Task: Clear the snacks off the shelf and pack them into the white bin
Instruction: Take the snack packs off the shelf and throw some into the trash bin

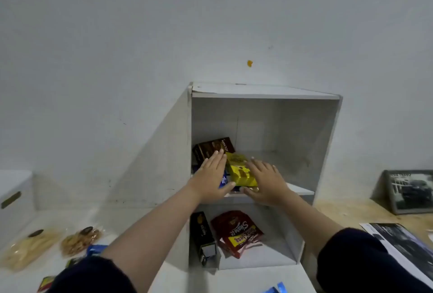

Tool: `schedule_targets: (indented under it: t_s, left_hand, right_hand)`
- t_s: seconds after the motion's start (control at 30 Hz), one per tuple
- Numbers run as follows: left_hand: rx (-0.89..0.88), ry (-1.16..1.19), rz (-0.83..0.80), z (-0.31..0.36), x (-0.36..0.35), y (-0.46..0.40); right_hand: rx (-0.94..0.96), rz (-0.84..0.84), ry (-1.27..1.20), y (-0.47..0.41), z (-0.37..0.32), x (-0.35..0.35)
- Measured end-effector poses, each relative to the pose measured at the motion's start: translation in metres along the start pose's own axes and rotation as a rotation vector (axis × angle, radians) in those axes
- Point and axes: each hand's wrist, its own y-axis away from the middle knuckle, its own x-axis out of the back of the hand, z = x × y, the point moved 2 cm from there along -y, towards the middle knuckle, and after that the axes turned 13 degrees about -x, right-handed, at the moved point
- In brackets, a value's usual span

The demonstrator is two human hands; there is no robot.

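My left hand (pixel 212 173) and right hand (pixel 267 181), fingers straight, flank the yellow packet (pixel 241 174) on the shelf (pixel 302 190), ready to scoop it together.

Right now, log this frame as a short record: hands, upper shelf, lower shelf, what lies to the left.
left hand: flat on the upper-shelf pile, fingers straight
right hand: open beside the yellow packet
upper shelf: brown Nextar box, yellow packet, blue pack beneath
lower shelf: red Shomate pack, black box
left of shelf: two clear snack bags
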Motion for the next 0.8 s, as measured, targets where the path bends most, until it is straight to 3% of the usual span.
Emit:
schedule_targets:
  t_s: [0.17, 0.47, 0.67, 0.8]
  left_hand:
    - [0.126, -0.005, -0.135, -0.021, -0.029, -0.027]
    - [0.266, 0.007, -0.332, -0.057, -0.066, -0.052]
    - [0.335, 0.022, -0.29, -0.063, -0.079, -0.051]
    - [0.356, -0.165, -0.045, -0.068, -0.073, -0.055]
  right_hand:
    - [0.149, -0.142, 0.065, -0.023, 0.02, -0.032]
    - [0.198, 0.011, -0.11, -0.03, 0.065, -0.069]
    - [0.213, 0.075, -0.173, -0.032, 0.065, -0.072]
    - [0.197, 0.052, -0.179, -0.031, 0.065, -0.071]
